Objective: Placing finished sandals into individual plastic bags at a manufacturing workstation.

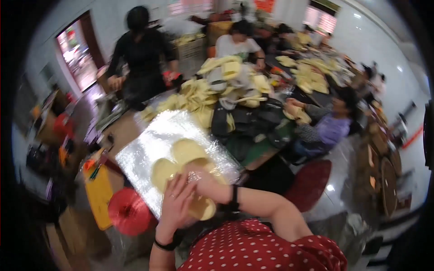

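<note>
While both hands work close to the body, the left hand (175,204) lies fingers spread over the near end of a silvery foil sheet (149,144), pressing on a pale yellow foam pad (203,208); its grip is flat and apart, clamped on nothing. The right hand (204,181), just beyond on the same sheet, curls over another pad, but blur keeps me from telling whether its grip is closed. More of these oval pads (186,150) lie further up the sheet. They look light, soft and bendable, not fragile; pinching an edge should lift one, though the crinkly foil may slide underneath. Left of the sheet sits a red twine spool (129,211). Beyond the sheet, the table (126,128) carries a heap of yellow pieces (226,81), with other people seated around it.
</note>
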`<state>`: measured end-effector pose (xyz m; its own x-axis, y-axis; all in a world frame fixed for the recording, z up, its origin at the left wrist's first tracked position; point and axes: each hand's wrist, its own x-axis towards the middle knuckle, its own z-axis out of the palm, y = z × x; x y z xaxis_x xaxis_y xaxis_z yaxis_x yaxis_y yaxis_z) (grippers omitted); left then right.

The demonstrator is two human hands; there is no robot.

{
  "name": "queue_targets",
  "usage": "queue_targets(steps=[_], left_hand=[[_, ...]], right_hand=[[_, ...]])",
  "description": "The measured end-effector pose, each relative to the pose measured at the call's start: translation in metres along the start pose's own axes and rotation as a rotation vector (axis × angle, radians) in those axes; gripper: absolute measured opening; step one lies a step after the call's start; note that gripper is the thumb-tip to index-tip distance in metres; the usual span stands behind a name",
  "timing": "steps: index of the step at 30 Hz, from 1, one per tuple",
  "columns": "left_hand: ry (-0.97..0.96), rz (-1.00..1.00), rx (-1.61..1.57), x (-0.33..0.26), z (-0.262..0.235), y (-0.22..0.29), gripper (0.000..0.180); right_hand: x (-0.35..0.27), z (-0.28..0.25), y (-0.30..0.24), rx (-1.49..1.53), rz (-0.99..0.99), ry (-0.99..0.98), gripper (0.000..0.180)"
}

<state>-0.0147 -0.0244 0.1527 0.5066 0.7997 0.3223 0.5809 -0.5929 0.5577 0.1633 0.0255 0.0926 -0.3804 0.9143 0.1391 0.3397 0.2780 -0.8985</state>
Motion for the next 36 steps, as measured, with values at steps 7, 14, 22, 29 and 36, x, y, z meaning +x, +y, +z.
queue_targets(steps=[7,14,22,29,36], left_hand=[[-0.011,0.038,-0.088,-0.008,-0.014,0.000,0.038],[0.122,-0.086,0.008,-0.051,-0.015,-0.034,0.038],[0.309,-0.720,0.102,-0.092,0.018,-0.023,0.075],[0.552,-0.798,-0.285,-0.086,0.027,-0.033,0.053],[0.701,-0.335,0.246,-0.115,0.044,-0.075,0.045]], right_hand=[[0.121,0.038,0.021,-0.368,0.182,0.183,0.024],[0.090,0.053,0.015,-0.589,-0.036,0.270,0.059],[-0.094,-0.059,-0.031,0.520,0.280,-0.287,0.017],[-0.022,-0.073,0.001,-0.459,0.042,0.355,0.066],[-0.024,-0.079,0.038,-0.089,0.172,0.073,0.056]])
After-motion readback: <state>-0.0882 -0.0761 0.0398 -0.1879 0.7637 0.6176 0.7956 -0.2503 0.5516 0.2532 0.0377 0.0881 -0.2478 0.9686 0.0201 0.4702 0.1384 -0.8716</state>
